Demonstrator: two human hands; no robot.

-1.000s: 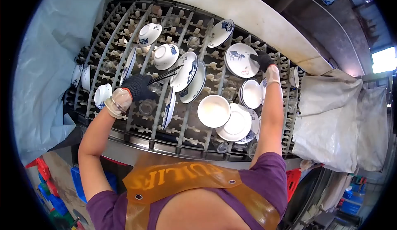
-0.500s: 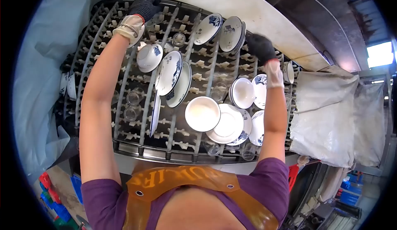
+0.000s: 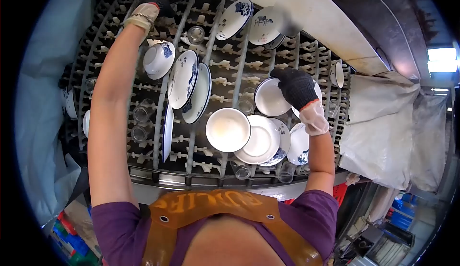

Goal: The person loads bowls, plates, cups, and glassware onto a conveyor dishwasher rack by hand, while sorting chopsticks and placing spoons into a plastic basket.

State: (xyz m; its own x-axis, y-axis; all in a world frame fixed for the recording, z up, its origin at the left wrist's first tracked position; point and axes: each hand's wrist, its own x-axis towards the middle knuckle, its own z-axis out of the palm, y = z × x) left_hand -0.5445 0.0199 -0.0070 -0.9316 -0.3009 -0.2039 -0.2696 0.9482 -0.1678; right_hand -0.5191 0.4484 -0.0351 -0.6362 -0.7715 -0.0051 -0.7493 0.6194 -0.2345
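Looks like the grabbing step: right hand (image 3: 298, 88) partly curled at the rim of 1 bowl (image 3: 269, 99) just left of it, can't tell if gripped. Next move wants a firm pinch. Rack's (image 3: 240, 74) under the left hand (image 3: 164, 3), grip too dark to tell.

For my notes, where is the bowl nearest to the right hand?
In the head view, the bowl is right of centre on the rack, partly covered by the right hand.

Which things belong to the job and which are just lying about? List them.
Job, apparently:
- white bowl at the right hand
- blue-patterned plates
- clear glasses
- pegged rack

Just about, apparently:
- translucent sheet at right
- bluish plastic sheet at left
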